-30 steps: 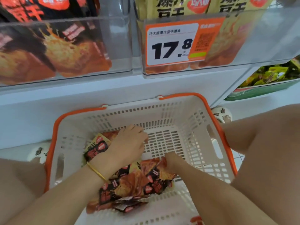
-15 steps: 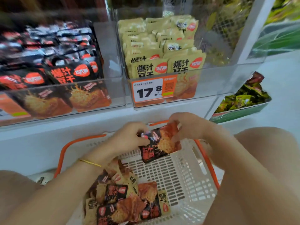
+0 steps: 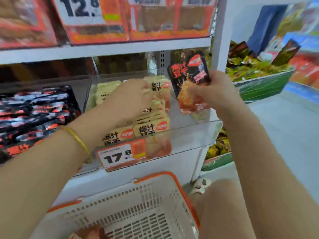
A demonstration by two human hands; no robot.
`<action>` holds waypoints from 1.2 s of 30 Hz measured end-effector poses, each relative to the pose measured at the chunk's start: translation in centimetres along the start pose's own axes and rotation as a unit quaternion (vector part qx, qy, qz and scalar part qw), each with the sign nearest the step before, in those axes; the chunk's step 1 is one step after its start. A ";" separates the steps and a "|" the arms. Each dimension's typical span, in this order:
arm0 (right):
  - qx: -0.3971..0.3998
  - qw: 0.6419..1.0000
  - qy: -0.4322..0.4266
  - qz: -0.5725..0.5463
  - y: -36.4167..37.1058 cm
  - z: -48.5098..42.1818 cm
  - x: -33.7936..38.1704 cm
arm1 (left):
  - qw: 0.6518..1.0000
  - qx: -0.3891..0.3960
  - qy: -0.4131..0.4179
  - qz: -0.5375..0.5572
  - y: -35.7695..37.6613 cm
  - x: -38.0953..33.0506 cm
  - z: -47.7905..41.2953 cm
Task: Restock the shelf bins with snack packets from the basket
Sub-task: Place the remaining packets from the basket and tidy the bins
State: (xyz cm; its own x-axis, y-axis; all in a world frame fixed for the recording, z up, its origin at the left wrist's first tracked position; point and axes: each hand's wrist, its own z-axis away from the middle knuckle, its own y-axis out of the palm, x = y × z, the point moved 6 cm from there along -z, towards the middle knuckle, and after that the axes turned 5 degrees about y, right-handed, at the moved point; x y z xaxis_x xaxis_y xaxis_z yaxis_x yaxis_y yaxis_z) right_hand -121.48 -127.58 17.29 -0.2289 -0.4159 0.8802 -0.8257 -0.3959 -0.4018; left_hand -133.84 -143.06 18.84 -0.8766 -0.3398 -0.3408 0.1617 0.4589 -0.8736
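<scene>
**One black packet in your right hand, up at the yellow bin**

Counts:
- Hands: two, both raised to the shelf.
- Held: one black packet (image 3: pixel 189 78), upright, printed face toward you.
- Basket (image 3: pixel 156 194): one, white with an orange rim, low in frame below the shelf. One reddish packet corner (image 3: pixel 89 232) shows at its near edge; the rest of its contents is out of frame.
- Clear bins on this shelf: two. The left bin (image 3: pixel 81 87) holds stacked black packets (image 3: pixel 34 109), too blurred to count. The right bin (image 3: pixel 189 137) holds yellow packets (image 3: pixel 151 128) in two columns. Two front faces read clearly; the rows behind are smeared, so no total.
- Price tags: one "17.8" tag (image 3: pixel 119 156) on the right bin's front, one "12.8" tag (image 3: pixel 79 7) on the shelf above.
- Green tray (image 3: pixel 262 87) of green-yellow packets: one, on the next unit to the right.

Grip:
- Your right hand (image 3: pixel 215 94) pinches the black packet's lower half, thumb and fingers curled round it. The packet sits over the right bin's right side, just beside the yellow stack and near the white upright.
- Your left hand (image 3: pixel 131 99), gold bangle (image 3: pixel 77 138) at the wrist, reaches into the right bin with fingertips against a rear yellow packet. Motion blur: can't tell whether it grips or only touches.
</scene>
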 end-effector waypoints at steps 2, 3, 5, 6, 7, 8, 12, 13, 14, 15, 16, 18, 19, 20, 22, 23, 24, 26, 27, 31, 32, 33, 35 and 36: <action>0.005 0.996 0.012 0.090 3.2 -3.9 -1.4 | 0.997 0.066 -0.008 -0.044 1.9 1.1 -1.4; 0.033 0.992 0.030 0.114 5.2 -5.5 -2.5 | 0.993 0.097 -0.014 -0.065 2.8 1.7 -2.1; 0.087 0.983 0.078 0.142 8.9 -8.2 -5.1 | 0.983 0.148 -0.029 -0.108 4.3 3.0 -3.1; 0.101 0.979 0.096 0.150 10.3 -9.2 -6.4 | 0.976 0.173 -0.033 -0.126 5.0 3.6 -3.2; 0.107 0.977 0.107 0.152 11.3 -9.8 -7.3 | 0.970 0.196 -0.037 -0.142 5.6 4.1 -3.2; 0.104 0.976 0.115 0.152 12.1 -10.3 -8.2 | 0.964 0.216 -0.041 -0.153 6.1 4.6 -3.1; 0.071 0.956 0.133 0.253 13.2 -11.6 -9.5 | 0.960 0.231 -0.043 -0.151 6.6 5.3 -2.7; 0.069 0.954 0.137 0.256 13.4 -11.6 -9.4 | 0.961 0.231 -0.042 -0.148 6.6 5.4 -2.7; 0.071 0.957 0.137 0.247 13.7 -11.7 -9.3 | 0.961 0.230 -0.041 -0.145 6.6 5.4 -2.7; 0.073 0.960 0.141 0.229 14.0 -11.7 -9.3 | 0.962 0.230 -0.041 -0.142 6.6 5.6 -2.7; 0.072 0.962 0.148 0.217 14.1 -11.7 -9.2 | 0.962 0.230 -0.041 -0.140 6.6 5.7 -2.7; 0.081 0.960 0.149 0.221 14.4 -11.5 -9.2 | 0.963 0.231 -0.039 -0.136 6.7 5.8 -2.7; 0.083 0.959 0.145 0.230 14.3 -11.3 -9.1 | 0.963 0.231 -0.038 -0.134 6.7 5.9 -2.7; 0.083 0.958 0.147 0.233 14.3 -11.2 -9.0 | 0.963 0.230 -0.038 -0.131 6.7 5.9 -2.7; 0.088 0.959 0.147 0.228 14.3 -11.4 -9.1 | 0.965 0.229 -0.039 -0.125 6.6 5.8 -2.6; 0.092 0.959 0.147 0.226 14.2 -11.3 -9.1 | 0.966 0.226 -0.038 -0.122 6.5 5.7 -2.6; 0.102 0.956 0.152 0.230 13.9 -11.1 -9.0 | 0.967 0.223 -0.036 -0.116 6.3 5.6 -2.5; 0.123 0.950 0.146 0.248 13.2 -10.7 -8.4 | 0.973 0.208 -0.032 -0.093 5.8 5.1 -2.1; 0.131 0.945 0.137 0.265 12.7 -10.4 -7.8 | 0.977 0.197 -0.027 -0.079 5.4 4.9 -1.7; 0.118 0.955 0.124 0.244 10.5 -8.7 -5.5 | 0.986 0.160 0.002 -0.054 4.1 3.9 0.2; 0.126 0.958 0.126 0.226 10.4 -8.2 -5.1 | 0.985 0.161 0.003 -0.055 4.1 3.8 0.5; 0.135 0.962 0.130 0.199 10.4 -7.6 -4.7 | 0.985 0.164 0.002 -0.057 4.0 3.7 0.8; 0.140 0.971 0.152 0.124 10.7 -6.7 -4.3 | 0.984 0.169 -0.001 -0.060 4.1 3.7 1.0; 0.139 0.970 0.172 0.097 11.0 -6.5 -4.6 | 0.983 0.171 -0.001 -0.061 4.1 3.7 0.9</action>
State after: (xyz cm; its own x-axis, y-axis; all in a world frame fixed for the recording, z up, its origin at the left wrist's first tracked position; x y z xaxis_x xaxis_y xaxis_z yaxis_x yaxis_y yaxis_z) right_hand -132.88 -124.70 10.49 -0.5639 -0.2252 0.7946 -0.5900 -0.5634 -0.5784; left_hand -136.01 -143.19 13.69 -0.8980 -0.3775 -0.2261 0.1982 0.1119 -0.9738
